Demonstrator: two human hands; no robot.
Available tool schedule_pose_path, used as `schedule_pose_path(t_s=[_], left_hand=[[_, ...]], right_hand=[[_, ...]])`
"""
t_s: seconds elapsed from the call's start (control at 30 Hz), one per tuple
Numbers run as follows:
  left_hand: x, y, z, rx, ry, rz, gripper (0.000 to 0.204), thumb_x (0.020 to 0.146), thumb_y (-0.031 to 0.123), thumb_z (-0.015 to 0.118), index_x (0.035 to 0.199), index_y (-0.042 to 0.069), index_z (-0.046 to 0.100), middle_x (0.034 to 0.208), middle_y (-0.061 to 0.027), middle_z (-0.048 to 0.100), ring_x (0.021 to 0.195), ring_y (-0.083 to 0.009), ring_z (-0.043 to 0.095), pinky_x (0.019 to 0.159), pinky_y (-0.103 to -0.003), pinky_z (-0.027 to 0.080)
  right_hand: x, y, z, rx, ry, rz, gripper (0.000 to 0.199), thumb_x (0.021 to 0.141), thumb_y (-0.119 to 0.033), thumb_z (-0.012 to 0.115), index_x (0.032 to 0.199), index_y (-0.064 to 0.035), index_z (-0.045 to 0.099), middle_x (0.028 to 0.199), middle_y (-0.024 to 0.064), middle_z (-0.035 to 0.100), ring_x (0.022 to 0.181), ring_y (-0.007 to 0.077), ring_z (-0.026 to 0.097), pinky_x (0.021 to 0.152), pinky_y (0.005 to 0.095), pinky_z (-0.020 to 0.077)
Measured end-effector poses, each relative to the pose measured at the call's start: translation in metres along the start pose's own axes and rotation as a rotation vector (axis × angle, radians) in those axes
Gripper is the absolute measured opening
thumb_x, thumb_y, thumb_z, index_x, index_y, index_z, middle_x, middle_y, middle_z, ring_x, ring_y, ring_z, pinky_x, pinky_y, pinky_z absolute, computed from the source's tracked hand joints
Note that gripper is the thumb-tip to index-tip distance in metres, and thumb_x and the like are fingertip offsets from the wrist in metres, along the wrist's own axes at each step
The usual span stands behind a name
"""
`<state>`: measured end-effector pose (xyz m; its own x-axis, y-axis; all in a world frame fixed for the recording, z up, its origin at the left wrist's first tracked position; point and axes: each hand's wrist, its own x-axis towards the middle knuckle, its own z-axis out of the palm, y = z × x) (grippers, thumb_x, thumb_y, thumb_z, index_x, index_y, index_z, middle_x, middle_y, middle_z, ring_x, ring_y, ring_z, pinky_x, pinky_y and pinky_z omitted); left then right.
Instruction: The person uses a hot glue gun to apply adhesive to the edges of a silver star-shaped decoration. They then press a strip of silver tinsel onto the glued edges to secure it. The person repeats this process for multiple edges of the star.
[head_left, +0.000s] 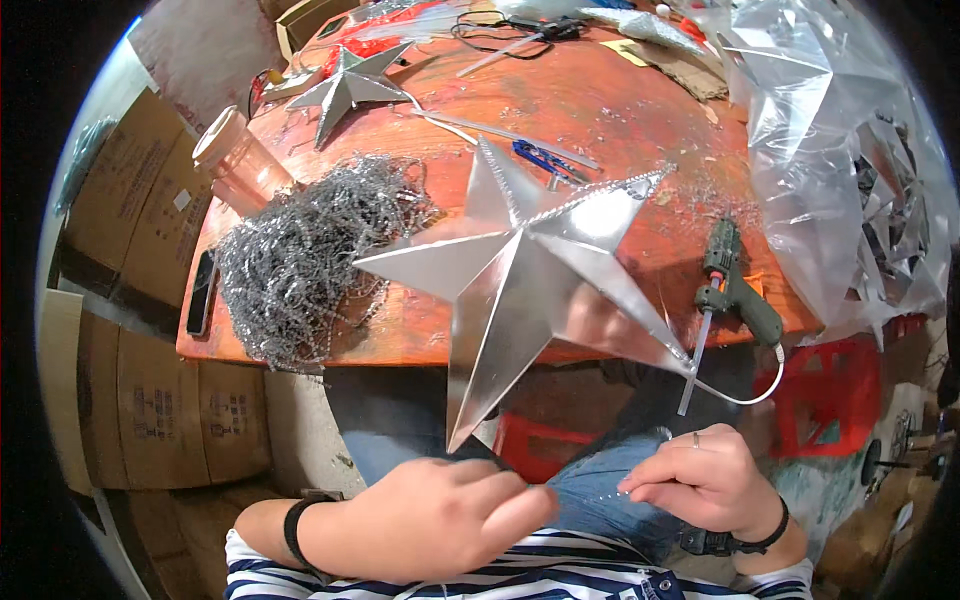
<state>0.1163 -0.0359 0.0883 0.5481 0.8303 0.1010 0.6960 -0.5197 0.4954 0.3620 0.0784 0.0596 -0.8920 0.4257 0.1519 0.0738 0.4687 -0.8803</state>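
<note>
The big silver star (530,270) hangs half over the near edge of the orange table (620,100), its lowest point dipping toward the person's lap. The left hand (440,520) sits just under that point – fingers curled together, and it looks pinched on the tip, though the knuckles hide the contact, so I can't say for sure. The right hand (705,480), ring on one finger, rests on the jeans with fingers loosely together, thumb and forefinger nipping something fine, possibly a strand of beading; too small to tell.

The star looks like thin folded foil card: light, hollow, stiff along its ridges but easily dented on the flat faces. The points would crumple first. I'd judge it best taken by a ridge near the middle or gently by two arms, not squeezed – the shiny surface looks slippery and marks easily. A beaded trim runs along the upper right arm and could snag.

A glue gun (735,290) lies at the right edge of the table, its cord looping down. A heap of silver tinsel (300,260) sits to the left, and a smaller star (345,90) lies farther back
</note>
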Motion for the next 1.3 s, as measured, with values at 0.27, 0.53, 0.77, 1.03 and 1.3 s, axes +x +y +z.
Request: schedule_pose_path(t_s=[0.27, 0.53, 0.77, 1.03, 1.3], left_hand=[[0.010, 0.004, -0.028, -0.095, 0.003, -0.145, 0.015, 0.078, 0.014, 0.073, 0.088, 0.006, 0.066, 0.072, -0.0053, 0.062, 0.057, -0.0197, 0.062, 0.049, -0.030, 0.049], [0.036, -0.025, -0.067, -0.327, 0.073, -0.329, 0.007, 0.077, 0.003, 0.072, 0.080, 0.003, 0.066, 0.074, -0.0076, 0.063, 0.064, -0.0183, 0.061, 0.053, -0.028, 0.046], [0.063, -0.023, -0.059, -0.486, -0.004, -0.143, 0.035, 0.081, 0.008, 0.073, 0.114, 0.002, 0.064, 0.109, -0.0147, 0.062, 0.077, -0.0159, 0.063, 0.061, -0.024, 0.052], [0.076, -0.013, -0.045, -0.814, -0.247, -0.208, 0.024, 0.090, 0.012, 0.064, 0.107, -0.004, 0.061, 0.103, -0.0148, 0.065, 0.085, -0.0210, 0.065, 0.073, -0.030, 0.051], [0.064, -0.024, -0.059, -0.616, -0.033, -0.318, 0.011, 0.090, 0.010, 0.064, 0.096, 0.002, 0.065, 0.083, -0.0095, 0.065, 0.070, -0.0192, 0.063, 0.063, -0.030, 0.049]], right_hand=[[-0.002, -0.010, -0.021, 0.109, 0.031, 0.091, 0.008, 0.084, -0.011, 0.068, 0.084, -0.0029, 0.065, 0.073, 0.0064, 0.067, 0.059, 0.0197, 0.065, 0.054, 0.0267, 0.0489], [-0.005, -0.011, -0.028, 0.158, 0.311, 0.244, 0.010, 0.086, -0.010, 0.066, 0.084, -0.0005, 0.063, 0.073, 0.0082, 0.066, 0.058, 0.0172, 0.063, 0.055, 0.0239, 0.0470], [0.007, -0.013, -0.038, 0.099, 0.197, 0.078, 0.006, 0.084, -0.008, 0.068, 0.085, -0.0030, 0.065, 0.076, 0.0072, 0.068, 0.063, 0.0198, 0.067, 0.057, 0.0268, 0.0502], [0.019, -0.027, -0.042, -0.032, 0.218, -0.042, 0.010, 0.082, -0.013, 0.071, 0.077, -0.0049, 0.066, 0.064, 0.0044, 0.065, 0.049, 0.0168, 0.061, 0.046, 0.0258, 0.0460], [0.010, -0.017, -0.046, 0.113, 0.354, 0.111, 0.008, 0.085, -0.007, 0.067, 0.085, -0.0009, 0.063, 0.073, 0.0091, 0.067, 0.058, 0.0175, 0.065, 0.054, 0.0250, 0.0492]])
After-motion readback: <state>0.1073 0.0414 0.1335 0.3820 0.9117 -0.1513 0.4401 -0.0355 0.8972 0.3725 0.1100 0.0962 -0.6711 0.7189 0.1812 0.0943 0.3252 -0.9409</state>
